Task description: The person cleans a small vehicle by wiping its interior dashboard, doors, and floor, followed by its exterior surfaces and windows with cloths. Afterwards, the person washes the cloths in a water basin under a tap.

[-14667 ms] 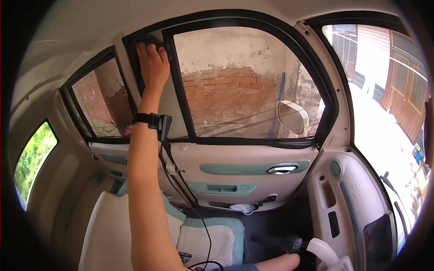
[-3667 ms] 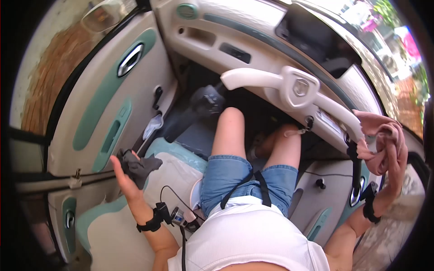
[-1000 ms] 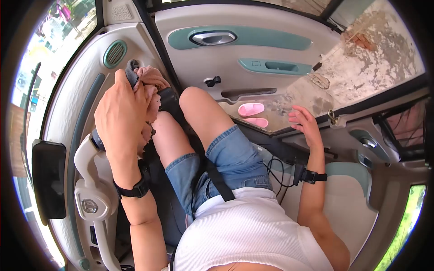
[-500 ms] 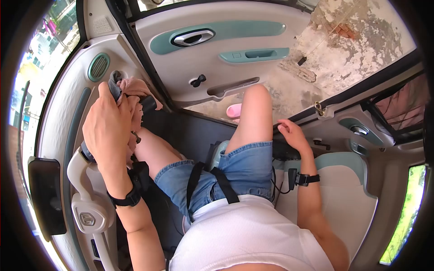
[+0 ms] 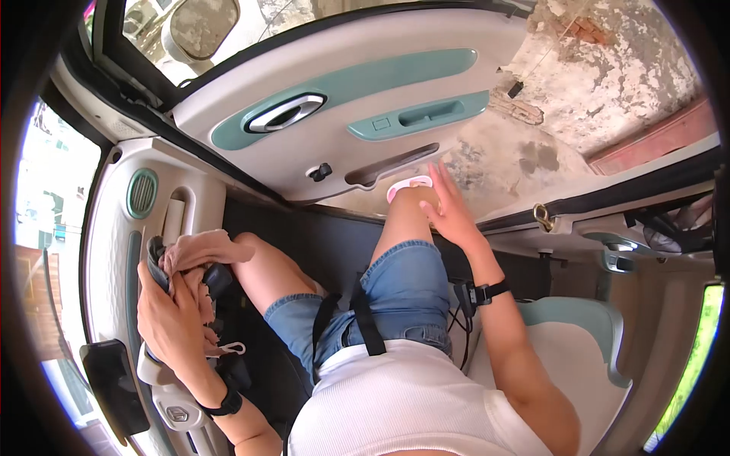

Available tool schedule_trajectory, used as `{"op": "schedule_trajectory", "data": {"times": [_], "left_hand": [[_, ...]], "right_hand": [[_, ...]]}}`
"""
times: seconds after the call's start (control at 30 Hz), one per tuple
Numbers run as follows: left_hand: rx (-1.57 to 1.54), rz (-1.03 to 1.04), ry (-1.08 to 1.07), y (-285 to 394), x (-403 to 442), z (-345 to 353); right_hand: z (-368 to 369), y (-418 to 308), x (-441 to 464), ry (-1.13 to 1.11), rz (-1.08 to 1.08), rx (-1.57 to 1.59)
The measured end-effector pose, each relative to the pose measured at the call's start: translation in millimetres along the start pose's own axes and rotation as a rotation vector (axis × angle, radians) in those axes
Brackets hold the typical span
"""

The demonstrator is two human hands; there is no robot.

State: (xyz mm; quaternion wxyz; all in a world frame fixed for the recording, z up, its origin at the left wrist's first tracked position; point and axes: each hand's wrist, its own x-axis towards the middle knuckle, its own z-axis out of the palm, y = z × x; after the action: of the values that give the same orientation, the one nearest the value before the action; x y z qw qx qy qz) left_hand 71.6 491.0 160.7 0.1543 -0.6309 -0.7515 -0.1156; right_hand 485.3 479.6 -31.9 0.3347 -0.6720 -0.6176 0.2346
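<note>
My left hand [image 5: 169,318] is closed around a bunched, dusty-pink cloth [image 5: 199,251], with a dark grey piece [image 5: 157,262] showing at its upper edge. The cloth hangs down beside the steering wheel [image 5: 176,414], in front of a black part on the steering column. A white loop [image 5: 233,349] pokes out below the cloth. Over by the doorway, my right hand [image 5: 453,214] is raised just beside my right knee, fingers stretched out and holding nothing. My right foot, in a pink slipper [image 5: 397,188], is outside the door sill.
The vehicle door [image 5: 304,156] stands open ahead, with a chrome inner handle [image 5: 285,114] and a teal armrest pull [image 5: 430,114]. A phone-like black screen [image 5: 114,387] is at the left. The pale seat [image 5: 563,334] lies right, and a peeling wall [image 5: 623,83] is outside.
My right hand has risen from beside the seat toward the doorway, fingers spreading. My left hand has lowered with the cloth. The view has turned, and my body has shifted toward the door.
</note>
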Motion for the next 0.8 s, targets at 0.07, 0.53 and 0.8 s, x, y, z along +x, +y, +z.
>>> {"op": "schedule_trajectory", "data": {"times": [0.07,0.53,0.8], "left_hand": [[0.032,0.021,0.033,0,-2,-1],[0.011,-0.037,0.047,-10,-20,-2],[0.058,-0.079,-0.013,-38,-32,-2]], "right_hand": [[2,-12,35,0.01,-0.103,-0.095],[23,-17,103,0.036,-0.164,-0.478],[15,-5,146,0.016,-0.237,-0.501]]}}
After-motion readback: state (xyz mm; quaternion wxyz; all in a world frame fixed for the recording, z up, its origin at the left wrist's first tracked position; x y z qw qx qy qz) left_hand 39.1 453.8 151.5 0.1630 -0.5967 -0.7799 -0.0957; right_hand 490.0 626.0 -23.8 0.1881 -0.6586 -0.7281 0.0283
